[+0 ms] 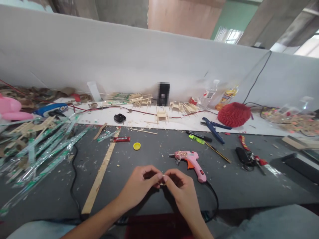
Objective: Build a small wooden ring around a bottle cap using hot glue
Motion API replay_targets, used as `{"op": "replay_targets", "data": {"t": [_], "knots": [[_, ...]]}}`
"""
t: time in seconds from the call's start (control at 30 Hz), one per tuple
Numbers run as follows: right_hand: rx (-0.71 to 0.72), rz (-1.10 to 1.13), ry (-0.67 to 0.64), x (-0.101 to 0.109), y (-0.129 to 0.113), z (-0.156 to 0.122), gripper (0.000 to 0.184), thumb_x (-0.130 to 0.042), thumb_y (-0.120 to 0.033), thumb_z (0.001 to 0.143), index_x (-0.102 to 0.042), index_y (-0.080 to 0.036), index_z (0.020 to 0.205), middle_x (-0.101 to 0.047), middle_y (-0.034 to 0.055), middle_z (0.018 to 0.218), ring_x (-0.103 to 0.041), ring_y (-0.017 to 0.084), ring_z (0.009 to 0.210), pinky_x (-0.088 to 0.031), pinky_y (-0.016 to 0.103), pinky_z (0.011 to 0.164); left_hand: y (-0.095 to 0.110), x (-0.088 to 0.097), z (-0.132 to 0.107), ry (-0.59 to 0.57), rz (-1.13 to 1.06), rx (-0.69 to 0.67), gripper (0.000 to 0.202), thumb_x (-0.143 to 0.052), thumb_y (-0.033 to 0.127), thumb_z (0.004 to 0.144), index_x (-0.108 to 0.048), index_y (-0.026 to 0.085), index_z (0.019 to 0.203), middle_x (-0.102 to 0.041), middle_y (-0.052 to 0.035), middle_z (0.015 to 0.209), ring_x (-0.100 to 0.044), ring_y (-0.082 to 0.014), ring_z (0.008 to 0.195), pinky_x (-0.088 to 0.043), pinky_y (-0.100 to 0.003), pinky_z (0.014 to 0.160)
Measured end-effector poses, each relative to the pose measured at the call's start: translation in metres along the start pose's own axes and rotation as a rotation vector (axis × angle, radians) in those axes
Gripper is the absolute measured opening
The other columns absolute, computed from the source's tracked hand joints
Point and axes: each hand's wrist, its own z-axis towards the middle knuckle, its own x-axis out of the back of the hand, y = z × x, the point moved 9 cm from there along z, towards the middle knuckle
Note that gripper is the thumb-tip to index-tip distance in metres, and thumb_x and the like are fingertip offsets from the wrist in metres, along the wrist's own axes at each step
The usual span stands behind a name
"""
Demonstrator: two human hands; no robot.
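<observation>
My left hand and my right hand meet over the front of the dark table. Thumbs and fingertips of both pinch a small pale piece, mostly hidden by the fingers; its kind cannot be made out. Just beyond my right hand lies a pink glue gun with an orange trigger, its nozzle pointing left and its black cord running toward the front edge. A yellow round cap rests ahead of my left hand. Small chair-like wooden model stands farther back.
At left are a wooden strip and a heap of green-marked plastic wrappers. Blue pliers, a green highlighter, keys and a red pleated object lie to the right. A red lighter lies beyond the cap.
</observation>
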Motion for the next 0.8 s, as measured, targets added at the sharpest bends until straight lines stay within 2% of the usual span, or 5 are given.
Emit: {"op": "replay_targets", "data": {"t": [0.4,0.8], "knots": [[-0.036,-0.003,0.015,0.001,-0.003,-0.001,0.021,-0.074,-0.036,0.094,-0.079,-0.019,0.084,-0.08,0.0041,0.077,-0.076,0.021,0.073,-0.058,0.026,0.069,0.008,-0.001,-0.005,-0.002,-0.026,0.005,0.024,-0.072,0.04,0.106,-0.075,0.016,0.105,-0.078,-0.0031,0.097,-0.076,-0.0213,0.088,-0.065,-0.042,0.086],[-0.054,-0.005,-0.004,0.001,-0.003,-0.002,0.018,-0.073,-0.034,0.095,-0.08,-0.02,0.087,-0.081,0.0031,0.079,-0.076,0.02,0.075,-0.058,0.026,0.071,0.013,0.001,-0.009,0.028,-0.045,0.04,0.023,-0.074,0.038,0.105,-0.075,0.016,0.102,-0.078,-0.0023,0.094,-0.076,-0.0213,0.088,-0.064,-0.043,0.087]]}}
